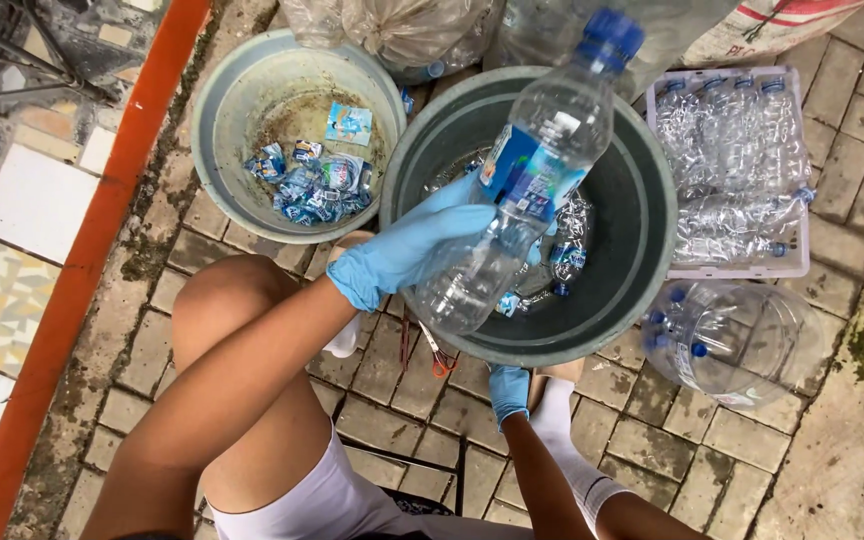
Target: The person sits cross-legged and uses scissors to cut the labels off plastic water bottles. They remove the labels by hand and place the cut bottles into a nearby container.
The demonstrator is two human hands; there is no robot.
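left basin [214, 120]: grey, round, holds heap of torn blue labels [314, 185]
crate [790, 268]: white, right of dark basin, packed with clear bottles lying side by side, blue caps
big jug [737, 340]: clear, on its side below crate, smaller bottles inside
scissors [438, 358]: orange handles, on paving by basin
bags [402, 30]: clear plastic, top edge
paving [392, 420]: grey brick
curb [82, 260]: orange strip, tiles left of it
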